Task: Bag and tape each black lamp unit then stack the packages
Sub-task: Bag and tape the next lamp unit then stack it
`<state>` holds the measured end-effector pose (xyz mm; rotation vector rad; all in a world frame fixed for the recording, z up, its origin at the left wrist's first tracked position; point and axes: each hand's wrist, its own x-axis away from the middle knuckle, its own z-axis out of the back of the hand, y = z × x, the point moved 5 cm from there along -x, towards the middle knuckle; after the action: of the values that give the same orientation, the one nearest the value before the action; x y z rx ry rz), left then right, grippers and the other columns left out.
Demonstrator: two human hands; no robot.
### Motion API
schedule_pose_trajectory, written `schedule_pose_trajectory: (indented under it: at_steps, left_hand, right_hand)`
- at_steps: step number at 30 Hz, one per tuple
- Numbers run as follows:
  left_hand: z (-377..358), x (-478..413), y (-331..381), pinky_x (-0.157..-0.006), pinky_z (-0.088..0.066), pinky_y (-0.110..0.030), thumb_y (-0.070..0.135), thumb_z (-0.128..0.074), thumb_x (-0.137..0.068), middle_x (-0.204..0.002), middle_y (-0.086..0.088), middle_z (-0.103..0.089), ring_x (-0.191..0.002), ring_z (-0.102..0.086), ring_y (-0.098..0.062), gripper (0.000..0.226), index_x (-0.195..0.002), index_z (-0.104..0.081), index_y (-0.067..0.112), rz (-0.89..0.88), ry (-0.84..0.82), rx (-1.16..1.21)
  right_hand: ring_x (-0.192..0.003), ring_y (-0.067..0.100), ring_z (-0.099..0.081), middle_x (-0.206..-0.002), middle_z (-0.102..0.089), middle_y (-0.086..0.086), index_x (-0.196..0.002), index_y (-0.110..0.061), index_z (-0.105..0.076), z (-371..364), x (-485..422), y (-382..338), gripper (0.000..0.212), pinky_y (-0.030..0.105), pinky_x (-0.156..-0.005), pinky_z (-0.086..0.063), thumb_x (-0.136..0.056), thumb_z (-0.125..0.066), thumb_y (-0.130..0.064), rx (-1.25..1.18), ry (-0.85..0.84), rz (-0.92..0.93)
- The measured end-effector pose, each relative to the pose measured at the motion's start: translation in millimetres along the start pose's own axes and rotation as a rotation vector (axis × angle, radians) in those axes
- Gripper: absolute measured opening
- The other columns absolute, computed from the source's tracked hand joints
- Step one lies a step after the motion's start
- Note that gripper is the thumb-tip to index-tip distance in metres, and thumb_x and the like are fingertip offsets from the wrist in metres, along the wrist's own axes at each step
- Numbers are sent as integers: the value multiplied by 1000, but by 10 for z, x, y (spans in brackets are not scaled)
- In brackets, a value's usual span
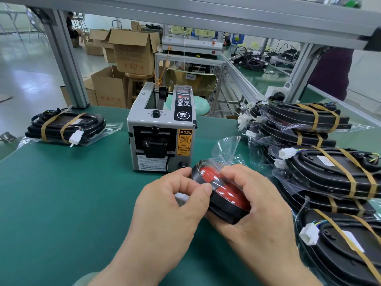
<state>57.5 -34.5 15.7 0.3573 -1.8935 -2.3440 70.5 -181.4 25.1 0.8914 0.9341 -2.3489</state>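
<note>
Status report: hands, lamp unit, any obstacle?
Gripping the lamp unit: left hand, right hand. Clear bag on, loose end untaped. Beyond it the tape dispenser, not blocking.

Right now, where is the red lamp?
The red lamp is low in the middle of the head view, held by the left hand and right hand, in front of the tape dispenser.

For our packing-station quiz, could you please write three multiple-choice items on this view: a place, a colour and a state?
1. Where does the tape dispenser stand? A on the green mat; B in a drawer; C on a trolley.
2. What colour is the lens of the held lamp unit? A amber; B blue; C red.
3. How is that unit? A lying loose; B gripped by left hand and right hand, inside a clear bag; C boxed up.
Answers: A, it sits mid-bench; C, red shows through the bag; B, both hands grip it.
</note>
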Motion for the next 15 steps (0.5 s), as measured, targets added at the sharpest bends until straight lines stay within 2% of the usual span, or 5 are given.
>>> schedule_pose_trajectory:
  at_steps: [4,8,11,13,15]
  left_hand:
    - [-4,1,-33,-69,-34,6,49,-69,-63,-103,28,-66,-97,-56,18,20,-66,-70,29,10,22,41]
    - [-20,-45,-175,-71,-50,-19,37,-79,-54,-91,2,-73,-80,-66,-9,39,-89,-67,24,139,41,288]
    - [-68,-89,-232,-87,-48,-26,35,-87,-59,-99,3,-73,-93,-65,-8,59,-110,-61,20,203,-46,468]
    - [-83,-113,-243,-97,-45,-28,43,-86,-59,-112,6,-70,-105,-63,-6,71,-121,-56,27,211,-87,482]
    - [-143,-123,-224,-99,-44,-25,46,-80,-56,-115,12,-68,-109,-61,0,73,-124,-55,35,198,-167,440]
  right_hand:
    - [-98,-4,-50,-109,-48,-28,-109,-33,-54,2,6,-4,56,5,-90,-34,-59,-79,-39,-3,12,-3]
    - [-98,-2,-51,-108,-49,-29,-109,-32,-55,14,11,-6,59,5,-90,-34,-57,-80,-41,-17,21,-16]
    - [-99,-7,-49,-107,-49,-33,-109,-34,-53,24,-3,-10,61,2,-91,-30,-54,-79,-40,-22,6,-12]
    - [-100,-14,-46,-109,-48,-35,-109,-35,-53,21,-7,-6,62,2,-92,-31,-53,-79,-40,-28,-3,-11]
    - [-98,-10,-47,-110,-50,-31,-109,-33,-55,18,-7,3,62,4,-91,-33,-53,-80,-40,-25,3,-19]
